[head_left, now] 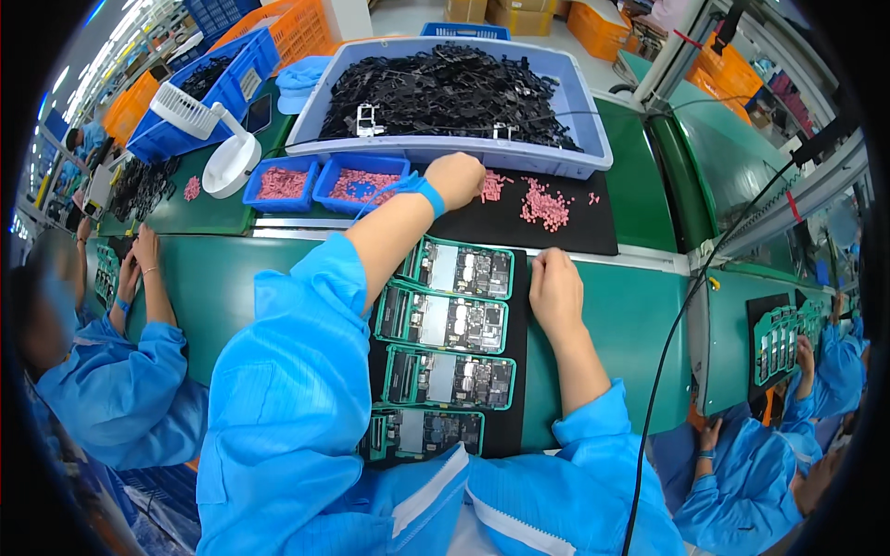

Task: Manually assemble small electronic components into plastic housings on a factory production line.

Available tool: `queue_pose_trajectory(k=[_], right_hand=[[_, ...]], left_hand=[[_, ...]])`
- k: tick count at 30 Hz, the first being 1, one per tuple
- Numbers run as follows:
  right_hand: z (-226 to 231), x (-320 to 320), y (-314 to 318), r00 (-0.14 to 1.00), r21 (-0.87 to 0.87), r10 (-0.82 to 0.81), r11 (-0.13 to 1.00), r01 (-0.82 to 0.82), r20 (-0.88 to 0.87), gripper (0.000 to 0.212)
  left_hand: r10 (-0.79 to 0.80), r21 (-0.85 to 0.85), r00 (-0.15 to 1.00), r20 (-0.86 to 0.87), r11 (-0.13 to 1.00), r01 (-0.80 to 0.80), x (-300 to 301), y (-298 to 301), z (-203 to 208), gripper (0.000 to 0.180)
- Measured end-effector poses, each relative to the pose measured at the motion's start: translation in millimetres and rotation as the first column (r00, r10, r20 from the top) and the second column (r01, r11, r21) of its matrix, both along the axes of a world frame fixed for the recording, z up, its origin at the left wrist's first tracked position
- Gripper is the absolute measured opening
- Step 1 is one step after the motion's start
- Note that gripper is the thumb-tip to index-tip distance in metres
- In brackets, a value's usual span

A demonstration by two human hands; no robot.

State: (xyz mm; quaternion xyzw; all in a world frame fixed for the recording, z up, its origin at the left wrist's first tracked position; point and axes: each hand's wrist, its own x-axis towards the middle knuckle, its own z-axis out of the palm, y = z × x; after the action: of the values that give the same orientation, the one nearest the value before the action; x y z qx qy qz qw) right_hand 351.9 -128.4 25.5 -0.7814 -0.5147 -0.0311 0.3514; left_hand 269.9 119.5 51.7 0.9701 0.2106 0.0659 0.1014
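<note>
My left hand (454,182), with a blue strap at its wrist, reaches across to a black mat (575,233). Its fingers are curled at the edge of a small heap of pink pieces (494,186); their tips are hidden. A looser pile of pink pieces (545,206) lies to the right. Closed beside the right edge of a column of several green-framed phone housings with circuit boards (482,271) is my right hand (556,289). What its fingers hold, if anything, cannot be made out. The housings lie on a black pad (505,431).
Two blue bins of pink pieces (311,193) stand left of the mat. Behind it is a large tub (593,153) full of black parts. A white fan (232,165) stands at left. A black cable (669,329) hangs on the right. Co-workers sit on both sides.
</note>
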Motion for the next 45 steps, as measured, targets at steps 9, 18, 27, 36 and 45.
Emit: queue_pose_trajectory(k=[9, 18, 27, 36, 45], right_hand=[[11.5, 3.6, -13.4, 0.989, -0.121, 0.147, 0.982, -0.148, -0.021, 0.008], [8.1, 12.8, -20.9, 0.978, -0.140, 0.204, 0.970, -0.197, 0.033, 0.007], [12.1, 15.2, -30.9, 0.968, -0.139, 0.248, 0.960, -0.242, 0.028, 0.006], [11.4, 13.0, -38.2, 0.971, -0.130, 0.236, 0.964, -0.230, 0.030, 0.006], [16.6, 3.2, -42.8, 0.967, -0.118, 0.252, 0.962, -0.246, 0.043, 0.007]], left_hand=[[-0.118, -0.145, 0.992, -0.047, 0.983, 0.110, -2.3, -20.4, 31.2, 0.012], [-0.248, -0.153, 0.966, -0.072, 0.960, 0.235, -30.3, -96.1, 39.4, 0.009], [-0.280, -0.106, 0.953, -0.118, 0.958, 0.268, -46.6, -133.7, 51.6, 0.009], [-0.304, 0.121, 0.936, -0.176, 0.937, 0.327, -47.4, -147.5, 40.5, 0.007], [-0.384, 0.274, 0.884, -0.267, 0.849, 0.452, -51.2, -160.5, 49.7, 0.008]])
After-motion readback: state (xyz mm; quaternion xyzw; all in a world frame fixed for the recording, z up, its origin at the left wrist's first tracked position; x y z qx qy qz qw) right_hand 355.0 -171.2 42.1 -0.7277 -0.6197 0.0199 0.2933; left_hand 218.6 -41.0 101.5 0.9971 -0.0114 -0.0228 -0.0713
